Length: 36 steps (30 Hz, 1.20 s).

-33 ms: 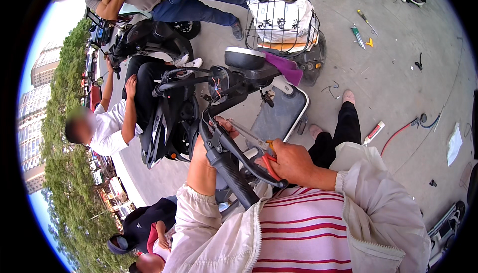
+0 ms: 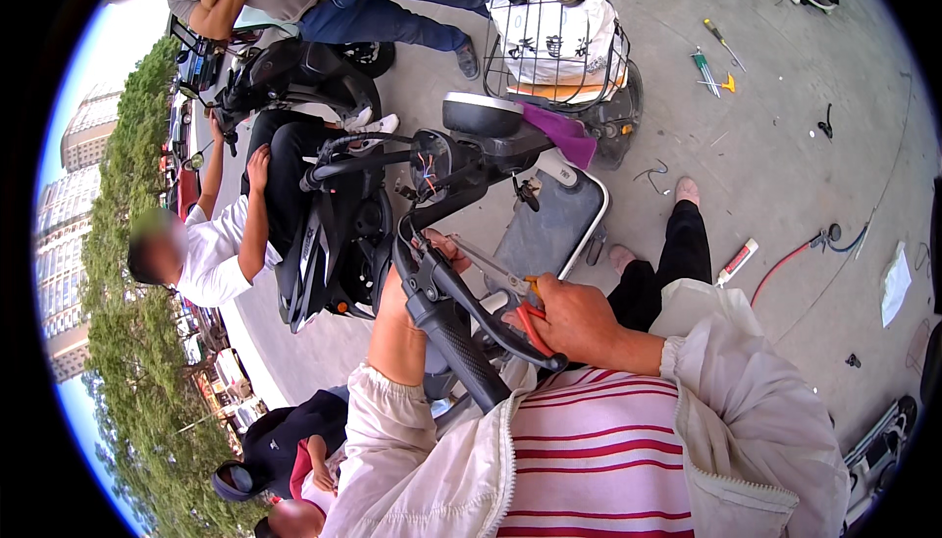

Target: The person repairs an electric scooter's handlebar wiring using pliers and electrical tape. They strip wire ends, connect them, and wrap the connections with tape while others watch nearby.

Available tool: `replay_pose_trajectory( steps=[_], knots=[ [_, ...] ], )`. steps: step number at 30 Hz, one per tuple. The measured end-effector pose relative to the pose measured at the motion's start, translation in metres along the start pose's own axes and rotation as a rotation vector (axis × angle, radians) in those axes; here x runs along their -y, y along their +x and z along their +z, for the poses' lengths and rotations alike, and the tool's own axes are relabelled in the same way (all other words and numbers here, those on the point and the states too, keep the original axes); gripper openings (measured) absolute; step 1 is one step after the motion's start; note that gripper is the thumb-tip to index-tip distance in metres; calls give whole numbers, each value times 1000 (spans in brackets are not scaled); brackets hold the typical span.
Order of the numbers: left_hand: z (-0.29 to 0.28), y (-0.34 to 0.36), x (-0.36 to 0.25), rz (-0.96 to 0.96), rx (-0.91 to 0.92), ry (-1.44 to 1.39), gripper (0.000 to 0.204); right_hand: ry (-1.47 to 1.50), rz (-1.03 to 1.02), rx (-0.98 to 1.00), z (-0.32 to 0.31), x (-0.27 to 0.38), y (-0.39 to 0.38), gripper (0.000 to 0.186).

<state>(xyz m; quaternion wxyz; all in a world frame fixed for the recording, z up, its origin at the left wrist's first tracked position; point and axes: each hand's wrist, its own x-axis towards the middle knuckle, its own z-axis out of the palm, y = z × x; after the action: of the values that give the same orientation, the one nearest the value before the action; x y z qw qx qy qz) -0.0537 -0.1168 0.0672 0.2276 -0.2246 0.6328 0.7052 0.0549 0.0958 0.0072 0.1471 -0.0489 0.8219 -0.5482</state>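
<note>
My right hand is closed round pliers with red-orange handles; their long metal jaws reach toward my left hand. My left hand sits behind the brake lever, its fingers bent at the tip of the jaws. What those fingers pinch is hidden by the lever and its bracket. Lever and black textured grip belong to the handlebar of an electric scooter, close to my chest. Farther along the bar, coloured wires stick out of an open round housing.
A wire basket holding a white sack and a tape roll is on the scooter. On the ground lie a screwdriver, hex keys, a white-and-red tube and a red hose. A seated person and another standing are at left.
</note>
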Motion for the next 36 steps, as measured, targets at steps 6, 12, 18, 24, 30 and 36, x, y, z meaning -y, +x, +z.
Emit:
replay_pose_trajectory(
  steps=[6,12,18,24,30,36],
  knots=[
    [3,-1,-3,2,-5,53,13,-31,-27,-25,-1,-1,1,65],
    [-4,1,3,-29,-25,-37,12,-29,-28,-16,1,-5,0,64],
    [-4,1,2,-31,-16,-23,12,-22,-7,19,-4,-1,1,64],
    [3,-2,-2,-5,-19,40,11,-57,-17,-10,-3,-1,2,64],
    [-4,0,4,-45,-31,-61,14,-88,-49,-29,7,-8,2,63],
    [7,-2,6,-86,-148,-157,12,259,65,28,25,-2,0,57]
  ],
)
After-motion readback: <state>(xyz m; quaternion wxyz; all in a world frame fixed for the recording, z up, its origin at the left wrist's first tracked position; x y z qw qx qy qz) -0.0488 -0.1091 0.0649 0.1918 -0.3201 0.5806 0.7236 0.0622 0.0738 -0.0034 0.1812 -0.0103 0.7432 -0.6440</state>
